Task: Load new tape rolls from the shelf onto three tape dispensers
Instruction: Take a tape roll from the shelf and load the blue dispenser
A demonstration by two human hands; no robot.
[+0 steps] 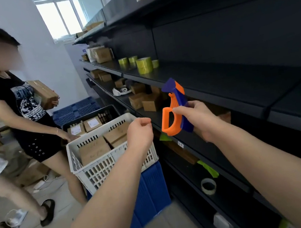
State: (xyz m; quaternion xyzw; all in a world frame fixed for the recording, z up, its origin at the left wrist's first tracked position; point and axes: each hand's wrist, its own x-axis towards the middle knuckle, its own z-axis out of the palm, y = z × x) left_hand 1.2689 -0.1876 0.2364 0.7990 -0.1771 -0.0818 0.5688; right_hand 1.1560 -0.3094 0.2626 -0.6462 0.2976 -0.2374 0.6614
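- A stockroom aisle: dark metal shelving (237,73) runs down the right side, with daylight from a window at the far end.
- Another person (16,98) stands to the left with a carton under one arm, close enough that a wide arm swing could bump them.
- A white crate (114,164) of cardboard boxes sits on a blue box just beside the shelving, below the left forearm.
- The right hand (199,118) grips the orange-and-blue tape dispenser (175,102) by its body, held in the air in front of the shelf edge, handle loop toward the left. No roll shows on it.
- The left hand (140,133) hovers just beside the handle, fingers curled in on themselves with nothing visible in them.
- The yellow-green tape rolls (144,65) stand on the shelf above and beyond the dispenser, well apart from both hands.
- A clear roll (208,186) lies on a lower shelf (probably not one of the new ones).
- Judgement: the step is fetching a roll. Keep the dispenser steady in the right hand, send the free left hand up to the nearest roll and take it by the rim. Check which way the tape unwinds before seating it, and keep fingers off the cutter end.
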